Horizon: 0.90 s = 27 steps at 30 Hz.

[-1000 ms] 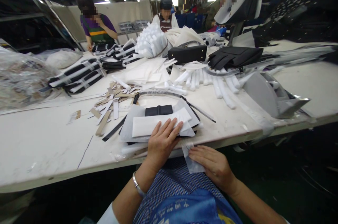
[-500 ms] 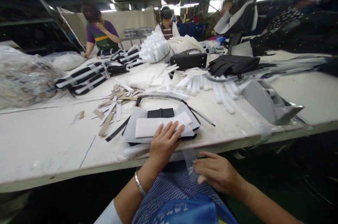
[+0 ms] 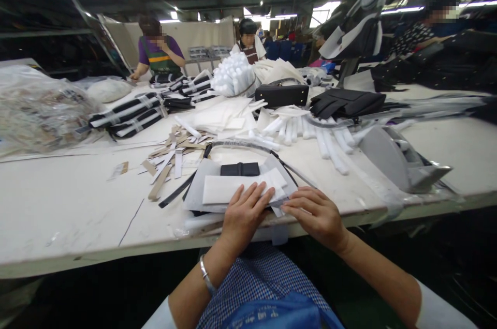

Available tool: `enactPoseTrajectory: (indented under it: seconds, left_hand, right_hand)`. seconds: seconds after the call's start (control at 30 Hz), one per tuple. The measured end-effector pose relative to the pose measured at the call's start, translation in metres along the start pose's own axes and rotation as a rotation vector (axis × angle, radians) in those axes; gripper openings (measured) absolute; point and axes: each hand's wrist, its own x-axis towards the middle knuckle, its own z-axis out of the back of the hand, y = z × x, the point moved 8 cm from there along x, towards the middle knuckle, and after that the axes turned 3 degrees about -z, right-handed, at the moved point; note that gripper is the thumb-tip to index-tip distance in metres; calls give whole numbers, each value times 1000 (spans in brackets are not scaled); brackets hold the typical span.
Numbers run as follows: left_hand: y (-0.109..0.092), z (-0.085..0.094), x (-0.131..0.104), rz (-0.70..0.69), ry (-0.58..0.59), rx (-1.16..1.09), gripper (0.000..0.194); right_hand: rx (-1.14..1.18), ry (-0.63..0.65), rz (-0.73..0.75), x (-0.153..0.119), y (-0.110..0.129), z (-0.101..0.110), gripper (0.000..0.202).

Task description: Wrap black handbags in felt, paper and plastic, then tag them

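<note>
A black handbag (image 3: 198,213) lies flat in front of me, its handle (image 3: 248,144) wrapped in clear film and arched away from me. Over its face is a translucent sheet (image 3: 195,192), with a small black strap piece (image 3: 239,169) showing above. My left hand (image 3: 245,211) rests with fingers stretched on a folded white foam sheet (image 3: 221,190) on top. At the bag's lower right corner, my right hand (image 3: 316,214) pinches what looks like a small piece of clear film (image 3: 278,210) by the sheet's edge.
Cardboard strips (image 3: 161,181) lie left of the bag. Behind are white foam tubes (image 3: 334,153), a bundle of white rolls (image 3: 233,74) and another black bag (image 3: 281,95). A grey tape dispenser (image 3: 388,158) stands right. A clear film piece (image 3: 279,235) hangs at the table edge.
My right hand has risen from below the table edge to the bag's lower right corner. My left hand stays on the foam sheet. The view has shifted slightly.
</note>
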Motion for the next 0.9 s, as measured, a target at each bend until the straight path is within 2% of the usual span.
enactPoseTrajectory:
  seconds: [0.27,0.4,0.53,0.67,0.73,0.8,0.9]
  left_hand:
    - [4,9,6,103,120,-233,64]
    - [5,11,9,152,35,-202,46]
    - [2,5,9,126,-84,-86,32]
    - [0,2,7,77,-130,-27,32]
    - [-1,3,6,61,-147,-19,32]
    - [-2,4,6,53,-169,-9,32]
    - [-2,6,6,45,-185,5,31]
  right_hand:
    - [-49,-37,-27,-15,-1,-12,27]
    - [-47,-82,-90,-20,-3,-19,28]
    - [-54,-111,-103,-22,0,-17,28]
    - [-43,-47,-110,-22,2,-14,21]
    - [-38,-60,-135,-21,-1,-8,18]
    - [-74,-85,-159,-16,-7,-2,24]
    - [-151,-42,-132,-5,-15,-5,32]
